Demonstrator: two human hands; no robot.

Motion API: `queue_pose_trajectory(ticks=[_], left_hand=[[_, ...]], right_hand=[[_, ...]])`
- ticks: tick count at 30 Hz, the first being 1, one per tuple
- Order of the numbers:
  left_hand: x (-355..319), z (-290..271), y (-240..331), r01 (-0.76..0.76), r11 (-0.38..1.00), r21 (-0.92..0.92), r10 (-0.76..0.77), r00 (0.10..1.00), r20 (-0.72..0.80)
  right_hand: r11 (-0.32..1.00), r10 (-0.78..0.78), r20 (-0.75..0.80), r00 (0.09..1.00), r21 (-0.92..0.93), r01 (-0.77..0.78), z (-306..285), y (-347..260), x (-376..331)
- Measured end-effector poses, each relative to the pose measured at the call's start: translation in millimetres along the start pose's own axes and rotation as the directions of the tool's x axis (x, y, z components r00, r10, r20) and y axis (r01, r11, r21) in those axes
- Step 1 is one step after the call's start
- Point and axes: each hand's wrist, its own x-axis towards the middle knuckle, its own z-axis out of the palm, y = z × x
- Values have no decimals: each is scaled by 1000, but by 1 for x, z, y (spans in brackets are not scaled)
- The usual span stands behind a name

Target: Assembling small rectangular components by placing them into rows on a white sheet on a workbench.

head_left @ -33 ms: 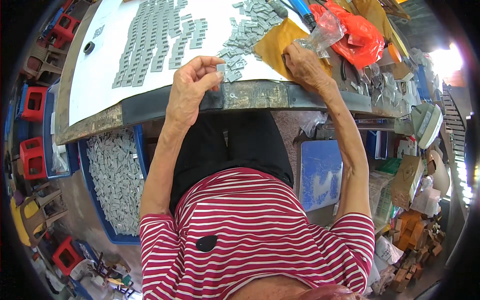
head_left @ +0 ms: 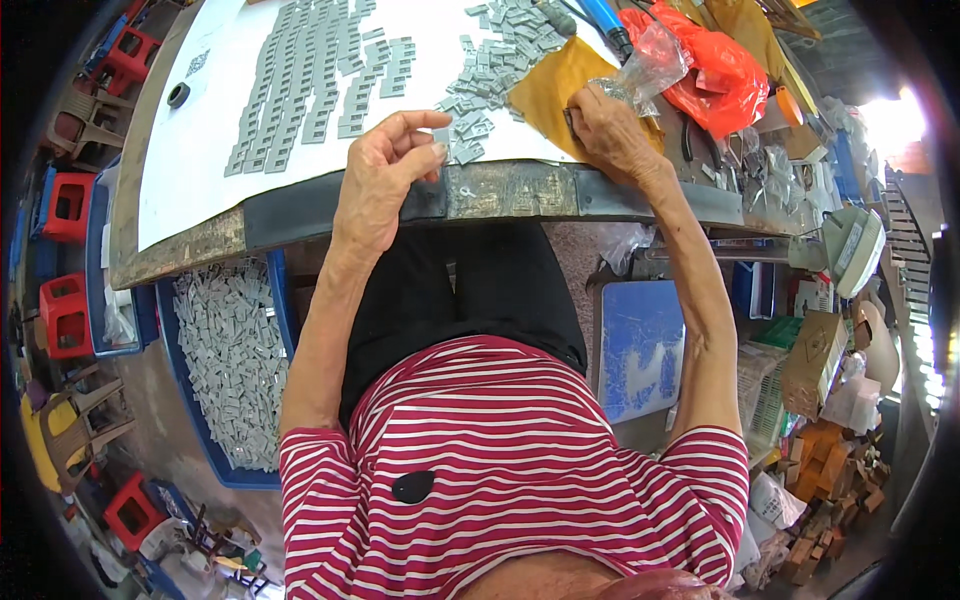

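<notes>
My left hand is over the near edge of the white sheet, thumb and forefinger pinching a small flat grey plastic piece. Just beyond its fingertips lies a loose heap of similar grey pieces. Further left, more grey pieces are laid in long overlapping rows. My right hand rests on a mustard-yellow cloth, its fingers curled closed. A bit of something dark shows at those fingertips, but the hand hides the rest.
Behind my right hand lie clear plastic wrap, a red plastic bag and a blue-handled tool. Dark-handled pliers sit nearby. A black ring is at far left. Below stands a blue bin of grey pieces.
The grey piece in my left fingers has turned slightly and shows less of its pale face. My right hand has barely shifted on the cloth.
</notes>
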Motion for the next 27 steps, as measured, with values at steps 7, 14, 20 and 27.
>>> queue_pose_trajectory(ticks=[7,14,20,27], left_hand=[[-1,3,-5,62,998,-11,-61,996,58],[-4,10,-9,85,991,-102,-80,995,55],[-8,13,-10,92,989,-117,-86,995,58],[-16,9,-18,87,989,-123,-82,996,41]], right_hand=[[992,-99,-32,995,-79,97,-14,0,-2],[-144,478,478,737,870,-471,-30,-20,-4],[-369,272,567,778,808,-460,-32,-43,-6],[-455,232,602,764,762,-462,-27,-77,-4]])
